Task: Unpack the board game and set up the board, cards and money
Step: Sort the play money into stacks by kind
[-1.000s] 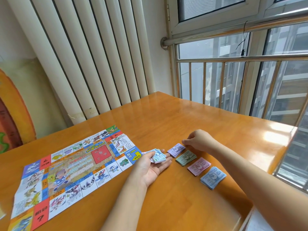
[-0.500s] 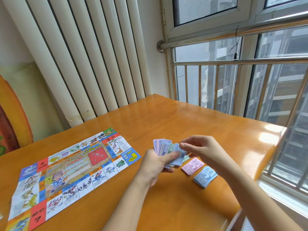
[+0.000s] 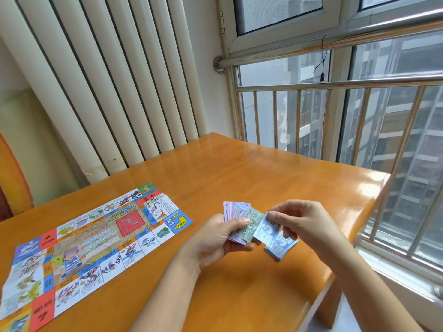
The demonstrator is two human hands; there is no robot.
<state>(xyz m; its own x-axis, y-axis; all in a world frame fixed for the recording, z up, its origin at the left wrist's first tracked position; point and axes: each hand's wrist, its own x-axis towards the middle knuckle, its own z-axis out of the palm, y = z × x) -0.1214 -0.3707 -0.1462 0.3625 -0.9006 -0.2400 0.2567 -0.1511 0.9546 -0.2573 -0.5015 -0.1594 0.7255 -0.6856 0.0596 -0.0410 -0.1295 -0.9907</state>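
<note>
Left hand (image 3: 215, 238) grips a fan of play money (image 3: 236, 212): purple notes at the back, a green note (image 3: 251, 224) in front, thumb clamped across them. Right hand (image 3: 304, 221) pinches the top edge of a blue note (image 3: 266, 230) overlapping the green one. Blue stack (image 3: 281, 245) lies on the table (image 3: 239, 168) below the right hand. Board (image 3: 91, 243) lies unfolded flat on the table, left of both hands, apart from the money

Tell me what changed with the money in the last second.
The purple bills and green bills left the table: the left grip now holds them fanned. The right grip pinches a blue bill. The pink pile is out of sight. The blue pile and board stayed.
</note>
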